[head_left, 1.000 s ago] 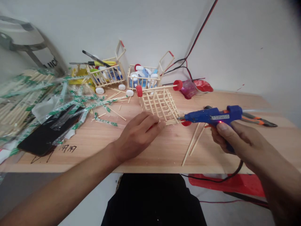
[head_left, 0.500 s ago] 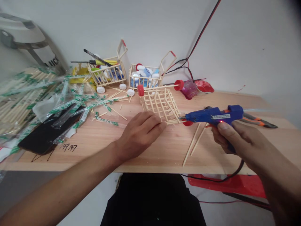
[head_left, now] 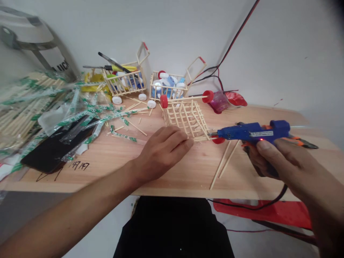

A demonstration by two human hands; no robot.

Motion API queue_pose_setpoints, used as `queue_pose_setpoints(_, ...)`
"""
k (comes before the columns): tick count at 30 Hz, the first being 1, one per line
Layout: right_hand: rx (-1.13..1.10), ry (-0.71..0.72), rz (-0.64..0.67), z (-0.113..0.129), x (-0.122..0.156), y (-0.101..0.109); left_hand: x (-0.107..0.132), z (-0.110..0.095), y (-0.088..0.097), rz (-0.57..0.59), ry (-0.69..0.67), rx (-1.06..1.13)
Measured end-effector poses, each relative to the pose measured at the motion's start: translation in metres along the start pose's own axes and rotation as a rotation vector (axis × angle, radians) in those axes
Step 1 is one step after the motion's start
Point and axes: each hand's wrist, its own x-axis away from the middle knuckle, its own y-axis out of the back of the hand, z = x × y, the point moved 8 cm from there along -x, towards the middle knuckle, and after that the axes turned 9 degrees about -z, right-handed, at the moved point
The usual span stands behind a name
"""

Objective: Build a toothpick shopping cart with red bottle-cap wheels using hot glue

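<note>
The left forearm reaches in from the lower left across the wooden tabletop (head_left: 174,175), and the left hand (head_left: 162,152) lies palm down near the front edge. Its fingers (head_left: 174,134) are pressed together, their tips against the lower corner of a latticed chopstick frame (head_left: 186,118). That frame sits near the middle of the table, with a thin wooden axle along its far edge and a red bottle-cap wheel (head_left: 208,96) on the axle's right end. The right hand (head_left: 279,161) wraps its fingers around the grip of a blue hot glue gun (head_left: 249,132), thumb lying along the side. The gun's metal nozzle points left, just beside the frame's right corner, above another red bottle-cap wheel (head_left: 218,140). Orange-handled pliers (head_left: 303,142) lie behind the gun.
</note>
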Motion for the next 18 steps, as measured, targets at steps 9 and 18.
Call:
queue_pose_setpoints(9,0.073,0.032,-0.047,0.010,0.001,0.008,0.000,0.000,0.001,-0.005,-0.010,0.007)
queue_pose_setpoints(18,0.070,-0.001,-0.021,0.004,-0.001,0.006,0.001,0.001,0.000,0.001,0.011,0.016)
